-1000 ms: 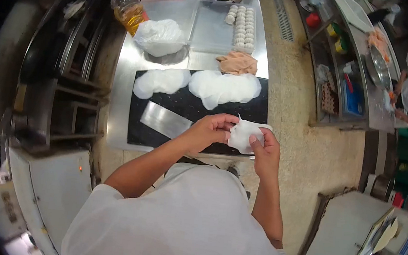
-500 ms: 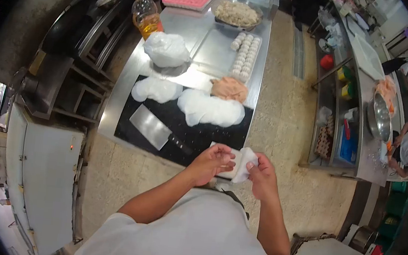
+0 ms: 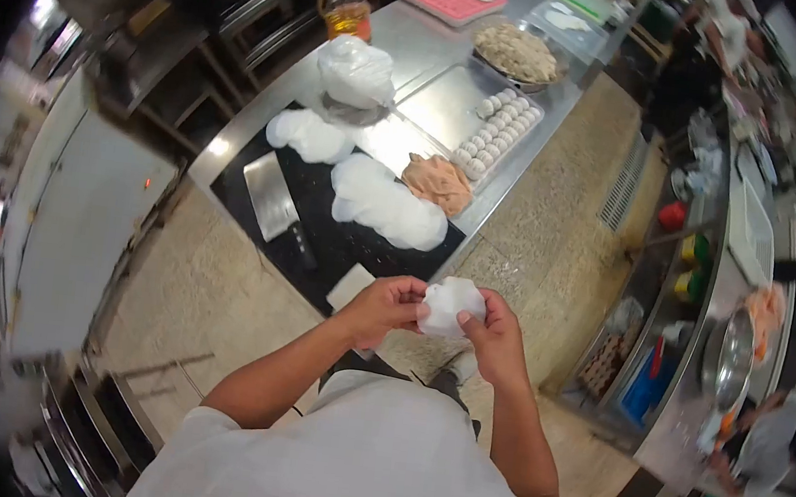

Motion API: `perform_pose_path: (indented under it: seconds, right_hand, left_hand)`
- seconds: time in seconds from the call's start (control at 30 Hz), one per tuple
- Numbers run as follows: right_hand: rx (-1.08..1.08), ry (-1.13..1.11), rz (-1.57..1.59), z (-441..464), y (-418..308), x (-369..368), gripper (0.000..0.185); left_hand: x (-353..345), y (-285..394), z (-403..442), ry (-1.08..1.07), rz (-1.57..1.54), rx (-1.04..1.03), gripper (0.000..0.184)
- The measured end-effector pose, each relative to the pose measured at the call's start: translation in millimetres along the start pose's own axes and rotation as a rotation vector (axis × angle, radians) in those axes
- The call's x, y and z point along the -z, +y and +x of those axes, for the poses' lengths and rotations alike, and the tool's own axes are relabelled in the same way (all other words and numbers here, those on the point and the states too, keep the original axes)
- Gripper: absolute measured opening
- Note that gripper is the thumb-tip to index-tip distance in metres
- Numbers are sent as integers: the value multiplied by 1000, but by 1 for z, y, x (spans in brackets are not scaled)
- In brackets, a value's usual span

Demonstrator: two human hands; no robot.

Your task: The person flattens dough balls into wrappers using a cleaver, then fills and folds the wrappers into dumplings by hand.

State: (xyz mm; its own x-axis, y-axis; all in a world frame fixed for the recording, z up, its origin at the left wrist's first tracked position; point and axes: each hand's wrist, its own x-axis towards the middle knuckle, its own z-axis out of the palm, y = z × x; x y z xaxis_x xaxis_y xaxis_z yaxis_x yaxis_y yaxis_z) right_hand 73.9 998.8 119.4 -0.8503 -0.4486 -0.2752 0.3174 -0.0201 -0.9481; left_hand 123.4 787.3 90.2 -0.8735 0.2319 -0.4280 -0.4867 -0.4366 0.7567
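A thin white dough wrapper (image 3: 453, 303) is spread between my two hands, above the floor just off the table's near corner. My left hand (image 3: 380, 307) pinches its left edge, and my right hand (image 3: 499, 342) grips the right edge with the thumb on top. Close beyond my left hand, a flat white piece (image 3: 351, 286) lies at the corner of the black board (image 3: 231, 178). A cleaver (image 3: 270, 198), two spread piles of white wrappers (image 3: 389, 204) and a lump of pinkish, meat-like paste (image 3: 438, 183) rest further up the board.
Behind the board stand a white plastic bag (image 3: 356, 71), an oil bottle (image 3: 348, 3), a tray (image 3: 432, 107) holding rows of small round dumplings, and a bowl of pale food (image 3: 516, 51). A steel counter (image 3: 676, 414) runs along the right; other people work nearby.
The wrapper has turned from a folded, slanted position to lying spread facing up. My left fingers have come onto its edge. The whole view has swung, so the table appears tilted.
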Motion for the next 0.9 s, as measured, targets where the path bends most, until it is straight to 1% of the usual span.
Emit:
perform_pose_path:
  seconds: [0.07, 0.17, 0.23, 0.27, 0.33, 0.37, 0.43, 0.47, 0.5, 0.53, 0.6, 0.63, 0.67, 0.77, 0.9]
  right_hand:
    - [-9, -58, -49, -5, -10, 36, 31]
    - [-15, -90, -137, -18, -4, 96, 30]
    - [-12, -133, -195, -20, -9, 126, 29]
    - [-41, -138, -193, -24, -13, 137, 29]
    - [-59, -152, -192, -29, -18, 155, 29]
    - [-30, -158, -208, -30, -21, 161, 30]
    - [14, -172, -221, -31, -24, 173, 31]
    - [18, -143, -237, -29, -23, 178, 31]
    - [25, -111, -253, -28, -25, 182, 31]
    - [51, -116, -254, -25, -29, 186, 31]
    - [19, -85, -304, -24, -38, 196, 30]
    - [55, -63, -398, -21, -41, 201, 29]
    - [65, -69, -406, -18, -45, 205, 29]
    - [94, -60, -464, -1, -54, 212, 28]
    - [196, -71, -515, 31, -70, 212, 26]
  left_hand:
    - [-31, -17, 4, 55, -95, -74, 33]
    - [-85, -53, 18, 105, -199, -59, 33]
    - [-124, -67, 26, 157, -276, -95, 31]
    - [-137, -71, 28, 172, -283, -115, 31]
    - [-158, -76, 35, 182, -78, -180, 26]
    - [-164, -79, 41, 188, -74, -197, 26]
    - [-171, -81, 54, 287, -41, -191, 24]
    - [-174, -82, 59, 291, -31, -208, 24]
    - [-180, -79, 62, 293, -58, -182, 22]
    - [-184, -75, 68, 291, -86, -161, 21]
    - [-192, -70, 76, 276, -100, -167, 20]
    - [-195, -68, 79, 264, -126, -154, 21]
    - [-198, -69, 82, 253, -153, -138, 21]
    - [-191, -73, 101, 229, -182, -172, 23]
    - [-181, -53, 123, 208, -221, -163, 29]
